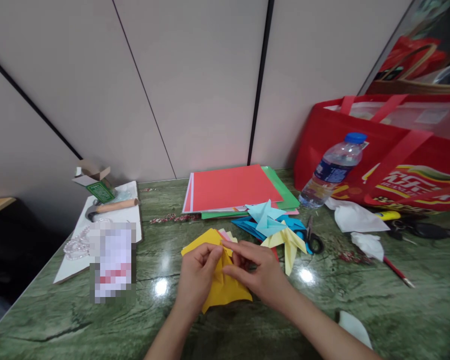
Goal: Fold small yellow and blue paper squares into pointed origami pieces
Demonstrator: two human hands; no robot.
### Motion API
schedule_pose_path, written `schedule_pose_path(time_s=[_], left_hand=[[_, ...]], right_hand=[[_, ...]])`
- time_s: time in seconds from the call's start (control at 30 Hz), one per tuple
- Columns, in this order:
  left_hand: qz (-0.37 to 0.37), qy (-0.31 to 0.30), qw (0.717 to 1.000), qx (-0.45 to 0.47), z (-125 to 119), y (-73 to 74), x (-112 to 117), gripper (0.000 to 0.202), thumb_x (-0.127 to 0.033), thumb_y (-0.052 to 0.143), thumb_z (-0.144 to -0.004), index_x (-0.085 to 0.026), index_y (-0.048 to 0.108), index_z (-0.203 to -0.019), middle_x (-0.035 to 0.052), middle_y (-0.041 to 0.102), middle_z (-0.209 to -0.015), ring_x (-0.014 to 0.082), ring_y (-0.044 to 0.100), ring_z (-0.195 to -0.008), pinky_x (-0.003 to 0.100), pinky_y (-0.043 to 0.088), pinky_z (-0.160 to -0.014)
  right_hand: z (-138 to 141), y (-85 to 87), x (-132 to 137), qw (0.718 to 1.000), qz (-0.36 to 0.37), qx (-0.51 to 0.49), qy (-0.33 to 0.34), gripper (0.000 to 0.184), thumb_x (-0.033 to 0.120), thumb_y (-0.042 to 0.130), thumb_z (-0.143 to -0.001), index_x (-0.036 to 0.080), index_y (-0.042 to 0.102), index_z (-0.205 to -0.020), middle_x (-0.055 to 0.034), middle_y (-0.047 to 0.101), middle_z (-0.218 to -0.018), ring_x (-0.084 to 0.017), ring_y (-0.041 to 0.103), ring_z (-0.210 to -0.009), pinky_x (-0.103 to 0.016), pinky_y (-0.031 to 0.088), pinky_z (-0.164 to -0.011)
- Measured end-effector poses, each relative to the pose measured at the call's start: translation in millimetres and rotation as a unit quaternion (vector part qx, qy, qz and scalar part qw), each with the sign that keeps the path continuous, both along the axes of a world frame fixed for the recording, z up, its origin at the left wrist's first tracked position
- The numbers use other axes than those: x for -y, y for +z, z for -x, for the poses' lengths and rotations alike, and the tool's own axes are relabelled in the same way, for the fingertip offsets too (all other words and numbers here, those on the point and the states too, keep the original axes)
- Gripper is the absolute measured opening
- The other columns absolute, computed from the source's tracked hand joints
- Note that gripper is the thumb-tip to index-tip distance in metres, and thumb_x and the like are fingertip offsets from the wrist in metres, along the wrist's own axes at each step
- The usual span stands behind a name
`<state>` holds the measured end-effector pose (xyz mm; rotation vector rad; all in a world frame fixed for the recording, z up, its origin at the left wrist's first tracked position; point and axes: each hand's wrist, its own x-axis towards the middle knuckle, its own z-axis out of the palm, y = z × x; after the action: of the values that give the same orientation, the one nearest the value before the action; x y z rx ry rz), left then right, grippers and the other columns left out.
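Observation:
Yellow paper (225, 292), creased and partly folded, is between my two hands near the middle of the table. My left hand (199, 272) pinches it near its upper middle, thumb and fingers together. From the other side my right hand (257, 270) grips a raised fold of the same sheet with thumb and fingertips. Just beyond my right hand lie folded paper pieces: a light blue one (266, 220), a pale yellow one (287, 242) and darker blue ones (247, 226). Black scissors (315, 242) lie beside them. Pink and cream paper edges show behind the yellow sheet.
A stack of coloured paper (234, 187) lies against the wall. At right stand a water bottle (332, 170) and a red bag (393, 145), with tissues (356, 215) and a red-handled brush (397, 272) in front. A white board (73, 267) at left bears a small box (97, 185) and a wooden-handled tool (116, 206).

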<state>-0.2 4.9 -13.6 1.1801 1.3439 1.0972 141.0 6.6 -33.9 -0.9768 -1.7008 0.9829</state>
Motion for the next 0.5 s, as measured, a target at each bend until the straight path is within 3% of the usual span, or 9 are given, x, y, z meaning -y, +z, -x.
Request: schedule_pose_path(time_s=[0.1,0.3,0.5], left_hand=[[0.003,0.003,1.000,-0.008,-1.4,1.5,0.8,0.023,-0.034,0.061,-0.068,-0.013,0.065,-0.060,-0.0022,0.054,-0.052,0.0094,0.043,-0.049,0.019,0.033,-0.048],[0.008,-0.001,1.000,-0.013,-0.6,0.8,1.4,0.024,-0.035,0.060,-0.069,-0.012,0.064,-0.062,-0.0016,0.054,-0.053,0.0097,0.043,-0.051,0.019,0.033,-0.047],[0.017,-0.017,1.000,0.007,-2.0,1.1,0.7,0.018,-0.029,0.063,-0.066,-0.012,0.064,-0.061,-0.0017,0.058,-0.052,0.0088,0.046,-0.048,0.018,0.034,-0.047]], right_hand=[[1.4,0.1,1.5,0.999,0.029,-0.018,-0.005,0.041,0.028,0.068,-0.070,0.017,0.055,-0.108,0.0051,0.048,-0.060,-0.010,0.045,-0.051,-0.022,0.038,-0.048],[3.0,1.1,0.8,0.999,0.047,-0.020,0.004,0.030,0.026,0.071,-0.067,0.019,0.055,-0.092,0.0060,0.047,-0.060,-0.009,0.044,-0.051,-0.020,0.036,-0.047],[1.3,-2.8,-0.5,0.999,0.046,0.007,-0.006,0.039,0.026,0.072,-0.066,0.019,0.054,-0.100,0.0065,0.045,-0.060,-0.009,0.043,-0.050,-0.019,0.035,-0.047]])
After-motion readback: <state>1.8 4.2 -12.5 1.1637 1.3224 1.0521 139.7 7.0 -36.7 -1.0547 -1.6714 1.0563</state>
